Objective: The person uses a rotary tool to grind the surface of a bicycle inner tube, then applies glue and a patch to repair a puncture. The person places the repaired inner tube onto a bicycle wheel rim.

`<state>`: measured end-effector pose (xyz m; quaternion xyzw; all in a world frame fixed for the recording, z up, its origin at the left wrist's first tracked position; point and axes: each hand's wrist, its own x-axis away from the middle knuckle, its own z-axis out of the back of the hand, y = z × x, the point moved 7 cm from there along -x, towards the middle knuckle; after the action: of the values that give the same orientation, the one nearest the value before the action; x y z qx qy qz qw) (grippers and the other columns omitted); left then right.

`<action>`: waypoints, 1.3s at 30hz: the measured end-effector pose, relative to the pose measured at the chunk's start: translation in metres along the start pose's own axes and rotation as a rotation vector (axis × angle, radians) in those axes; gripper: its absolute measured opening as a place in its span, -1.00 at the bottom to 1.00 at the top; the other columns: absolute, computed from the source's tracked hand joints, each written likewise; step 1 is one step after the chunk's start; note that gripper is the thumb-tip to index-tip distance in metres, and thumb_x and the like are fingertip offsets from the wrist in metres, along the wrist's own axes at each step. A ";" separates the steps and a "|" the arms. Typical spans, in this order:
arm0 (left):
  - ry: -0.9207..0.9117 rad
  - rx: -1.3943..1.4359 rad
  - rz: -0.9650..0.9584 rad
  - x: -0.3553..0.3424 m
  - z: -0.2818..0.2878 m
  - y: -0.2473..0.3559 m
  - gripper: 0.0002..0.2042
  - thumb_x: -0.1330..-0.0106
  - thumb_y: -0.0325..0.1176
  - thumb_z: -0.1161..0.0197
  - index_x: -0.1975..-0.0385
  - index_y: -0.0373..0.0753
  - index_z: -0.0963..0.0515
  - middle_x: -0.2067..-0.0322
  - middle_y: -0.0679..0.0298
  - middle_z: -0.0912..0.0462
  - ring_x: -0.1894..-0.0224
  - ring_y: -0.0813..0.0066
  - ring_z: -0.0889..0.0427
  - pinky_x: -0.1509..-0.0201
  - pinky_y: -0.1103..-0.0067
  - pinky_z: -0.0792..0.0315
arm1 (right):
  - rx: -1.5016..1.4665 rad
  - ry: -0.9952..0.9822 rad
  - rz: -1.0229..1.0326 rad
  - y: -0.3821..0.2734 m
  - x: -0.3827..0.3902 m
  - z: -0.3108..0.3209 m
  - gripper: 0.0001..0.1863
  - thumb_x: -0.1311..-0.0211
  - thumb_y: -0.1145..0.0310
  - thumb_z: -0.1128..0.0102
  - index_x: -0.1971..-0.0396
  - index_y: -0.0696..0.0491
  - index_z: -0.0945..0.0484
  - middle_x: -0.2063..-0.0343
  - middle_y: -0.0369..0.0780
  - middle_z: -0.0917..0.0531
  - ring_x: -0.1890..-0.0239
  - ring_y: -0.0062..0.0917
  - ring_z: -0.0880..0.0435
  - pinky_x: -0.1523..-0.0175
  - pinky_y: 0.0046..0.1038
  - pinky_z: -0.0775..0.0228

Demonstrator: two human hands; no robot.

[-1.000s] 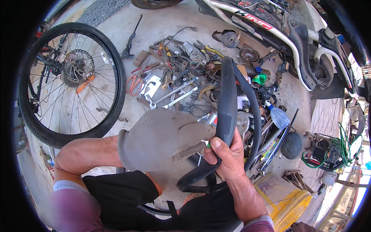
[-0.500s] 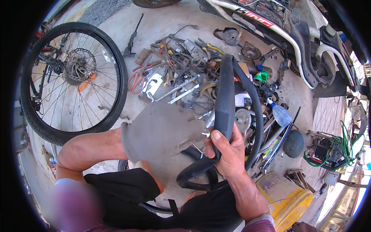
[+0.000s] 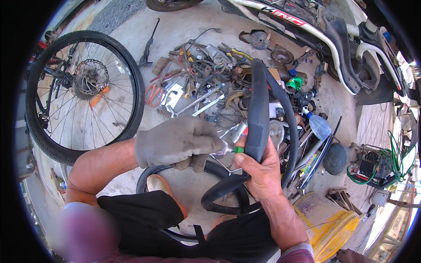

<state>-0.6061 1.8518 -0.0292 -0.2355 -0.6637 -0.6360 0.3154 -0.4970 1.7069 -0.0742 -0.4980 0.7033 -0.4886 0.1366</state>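
Observation:
My left hand [image 3: 180,142], in a grey work glove, is closed on a small silver squeeze tube [image 3: 225,149] whose narrow end points right. A small green cap [image 3: 239,150] meets that end, beside my right thumb; whether the two are joined I cannot tell. My bare right hand [image 3: 262,168] grips a black bicycle inner tube [image 3: 258,118], thumb in front and fingers mostly behind it. The inner tube loops upright over the hand and curls down toward my knees. Behind my right forefinger shows a silver and red piece [image 3: 241,131], partly hidden.
Loose tools and parts [image 3: 206,74] cover the ground ahead. A spoked wheel with disc rotor [image 3: 90,79] stands left. A tyre [image 3: 147,177] lies by my shoes. To the right are a yellow-stained bucket [image 3: 326,219], a plastic bottle [image 3: 319,126] and a white-framed motorbike [image 3: 302,26].
My gloved left hand has drawn back a little to the left and its fingers have curled. The silver squeeze tube and green cap have come into sight. My right hand keeps its grip.

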 end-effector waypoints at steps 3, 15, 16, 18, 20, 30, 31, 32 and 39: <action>0.147 -0.220 -0.411 0.004 0.003 0.027 -0.73 -0.43 -0.26 -0.24 0.12 -0.39 -0.64 0.51 0.19 -0.69 0.57 0.51 -0.67 0.52 0.57 -0.45 | -0.057 -0.043 -0.100 0.006 0.003 -0.001 -0.50 -0.22 0.64 -0.36 -0.13 0.07 -0.42 0.14 -0.29 -0.62 0.29 -0.70 -0.57 0.23 -0.56 -0.47; 0.291 -0.856 -0.692 0.012 -0.013 0.056 -0.80 -0.28 -0.24 -0.38 0.21 -0.20 -0.66 0.38 0.15 -0.69 0.32 0.08 -0.70 0.26 0.29 -0.53 | -0.065 -0.107 -0.233 0.017 0.010 -0.013 -0.37 -0.22 0.64 -0.34 -0.28 0.02 -0.35 0.13 -0.27 -0.63 0.32 -0.74 -0.54 0.30 -0.59 -0.41; 0.294 -0.892 -0.669 0.011 -0.013 0.054 -0.81 -0.28 -0.25 -0.38 0.22 -0.19 -0.65 0.39 0.16 -0.69 0.32 0.08 -0.70 0.26 0.28 -0.52 | -0.064 -0.114 -0.234 0.017 0.010 -0.014 -0.37 -0.22 0.64 -0.34 -0.27 0.02 -0.35 0.13 -0.28 -0.63 0.32 -0.74 -0.54 0.30 -0.59 -0.41; 0.296 -0.910 -0.683 0.011 -0.012 0.054 -0.81 -0.28 -0.26 -0.38 0.22 -0.19 -0.65 0.41 0.15 -0.67 0.34 0.07 -0.69 0.28 0.28 -0.51 | -0.069 -0.121 -0.235 0.018 0.011 -0.015 -0.38 -0.22 0.64 -0.34 -0.26 0.02 -0.35 0.15 -0.29 -0.62 0.32 -0.73 -0.54 0.30 -0.59 -0.41; 0.305 -0.933 -0.688 0.012 -0.011 0.054 -0.81 -0.27 -0.26 -0.37 0.21 -0.18 -0.65 0.44 0.15 -0.65 0.35 0.07 -0.68 0.30 0.27 -0.50 | -0.078 -0.109 -0.250 0.019 0.010 -0.015 -0.39 -0.22 0.65 -0.33 -0.25 0.02 -0.35 0.16 -0.29 -0.62 0.32 -0.73 -0.54 0.31 -0.59 -0.40; 0.335 -1.042 -0.719 0.017 -0.013 0.055 -0.83 -0.28 -0.25 -0.36 0.25 -0.18 -0.63 0.51 0.14 -0.60 0.43 0.05 -0.65 0.36 0.23 -0.46 | -0.091 -0.161 -0.225 0.016 0.012 -0.022 -0.38 -0.20 0.65 -0.32 -0.25 0.03 -0.33 0.19 -0.28 -0.60 0.33 -0.72 -0.53 0.33 -0.58 -0.39; 0.338 -1.054 -0.726 0.018 -0.014 0.055 -0.83 -0.29 -0.25 -0.36 0.26 -0.18 -0.62 0.52 0.14 -0.59 0.43 0.04 -0.65 0.37 0.23 -0.46 | -0.092 -0.162 -0.225 0.015 0.013 -0.023 -0.38 -0.20 0.65 -0.32 -0.25 0.03 -0.33 0.20 -0.28 -0.60 0.34 -0.72 -0.53 0.33 -0.58 -0.39; 0.348 -1.061 -0.739 0.019 -0.014 0.055 -0.83 -0.28 -0.25 -0.37 0.26 -0.18 -0.62 0.52 0.14 -0.59 0.44 0.04 -0.65 0.38 0.23 -0.45 | -0.092 -0.155 -0.233 0.015 0.013 -0.023 -0.37 -0.20 0.65 -0.32 -0.25 0.03 -0.33 0.20 -0.28 -0.60 0.34 -0.72 -0.53 0.33 -0.58 -0.39; 0.386 -1.125 -0.782 0.023 -0.016 0.057 -0.84 -0.24 -0.26 -0.38 0.30 -0.17 -0.61 0.55 0.16 -0.57 0.47 0.05 -0.65 0.41 0.23 -0.45 | -0.088 -0.170 -0.216 0.013 0.015 -0.024 -0.39 -0.19 0.66 -0.31 -0.23 0.03 -0.32 0.22 -0.27 -0.59 0.36 -0.71 -0.52 0.35 -0.57 -0.38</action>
<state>-0.5794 1.8384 0.0264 0.0096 -0.2029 -0.9791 0.0067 -0.5277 1.7078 -0.0687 -0.6159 0.6521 -0.4252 0.1206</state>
